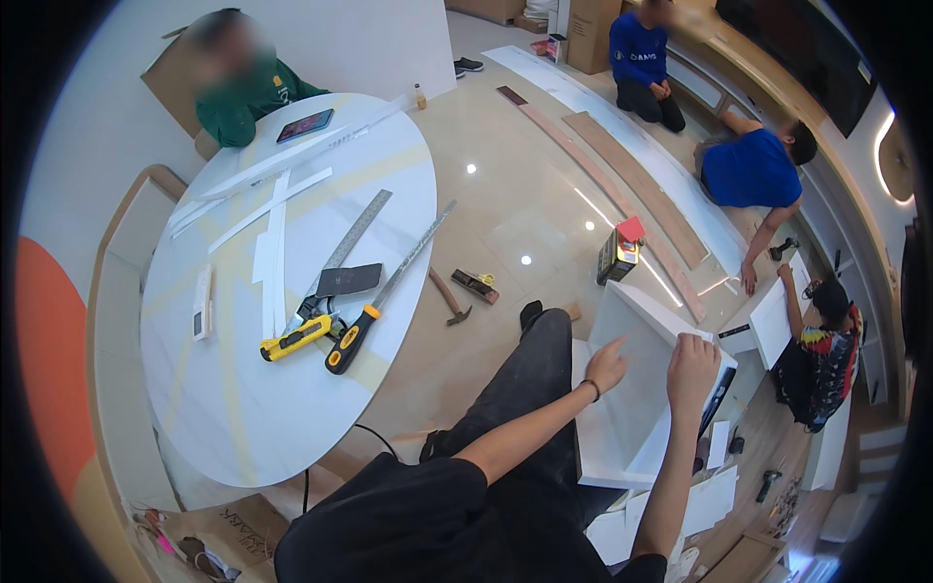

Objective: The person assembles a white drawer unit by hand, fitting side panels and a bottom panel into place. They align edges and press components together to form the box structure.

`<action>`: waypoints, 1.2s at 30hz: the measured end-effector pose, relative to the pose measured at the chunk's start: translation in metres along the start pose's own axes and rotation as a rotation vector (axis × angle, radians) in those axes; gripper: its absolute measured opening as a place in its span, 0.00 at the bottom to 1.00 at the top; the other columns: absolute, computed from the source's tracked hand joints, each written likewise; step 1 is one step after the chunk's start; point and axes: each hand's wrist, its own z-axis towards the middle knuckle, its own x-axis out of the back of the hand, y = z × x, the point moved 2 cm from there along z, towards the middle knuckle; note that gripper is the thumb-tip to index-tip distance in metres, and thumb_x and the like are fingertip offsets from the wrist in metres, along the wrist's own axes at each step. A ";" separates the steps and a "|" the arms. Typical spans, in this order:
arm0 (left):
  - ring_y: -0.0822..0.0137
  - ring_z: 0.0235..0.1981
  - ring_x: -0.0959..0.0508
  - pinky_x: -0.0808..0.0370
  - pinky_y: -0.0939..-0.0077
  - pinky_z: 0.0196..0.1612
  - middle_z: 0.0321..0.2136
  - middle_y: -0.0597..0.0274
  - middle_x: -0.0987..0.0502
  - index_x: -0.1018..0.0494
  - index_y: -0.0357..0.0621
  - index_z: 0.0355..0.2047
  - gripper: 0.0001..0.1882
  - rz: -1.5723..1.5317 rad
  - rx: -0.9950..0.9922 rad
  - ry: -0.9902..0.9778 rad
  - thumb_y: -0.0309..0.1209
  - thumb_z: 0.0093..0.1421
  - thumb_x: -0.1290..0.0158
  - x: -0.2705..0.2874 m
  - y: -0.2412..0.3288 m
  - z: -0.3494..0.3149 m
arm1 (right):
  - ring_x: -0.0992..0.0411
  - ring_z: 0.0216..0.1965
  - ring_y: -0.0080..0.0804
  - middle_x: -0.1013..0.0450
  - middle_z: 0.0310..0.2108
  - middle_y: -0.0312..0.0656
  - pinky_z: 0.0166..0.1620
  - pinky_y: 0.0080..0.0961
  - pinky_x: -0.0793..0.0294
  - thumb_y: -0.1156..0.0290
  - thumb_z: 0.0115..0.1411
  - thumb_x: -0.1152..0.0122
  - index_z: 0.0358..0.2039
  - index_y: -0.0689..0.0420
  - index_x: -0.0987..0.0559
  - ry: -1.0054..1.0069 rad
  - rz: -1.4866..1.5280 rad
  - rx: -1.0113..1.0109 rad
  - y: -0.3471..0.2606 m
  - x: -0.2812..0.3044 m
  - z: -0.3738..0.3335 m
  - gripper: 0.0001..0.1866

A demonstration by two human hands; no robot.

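A white open box (623, 325), drawer-like with flat panels, stands tilted by my bent legs. My right hand (694, 361) has its fingers curled over the top edge of the box's right panel. Inside the box's outline hovers my left hand (607, 365), a dark band on its wrist. Its fingers are bent together, and whatever they may hold is too small to see. A black strip (717, 400) runs along the outer side of the box below my right hand. White boards (709, 500) lie on the floor beside the box.
To my left, a round white table (185, 389) bears a yellow utility knife (296, 338), a handsaw (352, 340), a steel ruler (360, 228) and white strips. A hammer (449, 296), a hand plane (475, 285) and a tin (618, 257) sit on the floor. Several people work or sit around.
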 end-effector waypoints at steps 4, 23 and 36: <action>0.36 0.60 0.33 0.35 0.50 0.64 0.58 0.33 0.33 0.33 0.38 0.61 0.32 0.620 0.372 -0.040 0.33 0.56 0.44 0.002 -0.091 -0.019 | 0.23 0.42 0.42 0.22 0.36 0.44 0.50 0.43 0.29 0.72 0.62 0.46 0.37 0.57 0.21 -0.120 0.003 0.108 -0.006 0.008 0.012 0.06; 0.45 0.62 0.30 0.36 0.48 0.65 0.63 0.39 0.34 0.42 0.35 0.66 0.43 -0.570 1.455 -0.117 0.45 0.58 0.36 -0.038 -0.240 -0.039 | 0.20 0.41 0.66 0.22 0.49 0.59 0.35 0.61 0.17 0.71 0.56 0.36 0.68 0.49 0.36 -1.004 -0.736 0.087 -0.018 -0.251 0.081 0.39; 0.50 0.52 0.23 0.20 0.49 0.50 0.51 0.46 0.25 0.36 0.35 0.58 0.25 -0.721 1.184 0.254 0.36 0.68 0.43 -0.030 -0.136 -0.051 | 0.18 0.38 0.52 0.20 0.40 0.52 0.33 0.47 0.15 0.77 0.54 0.38 0.67 0.54 0.38 -0.980 -0.387 0.098 0.069 -0.131 0.077 0.39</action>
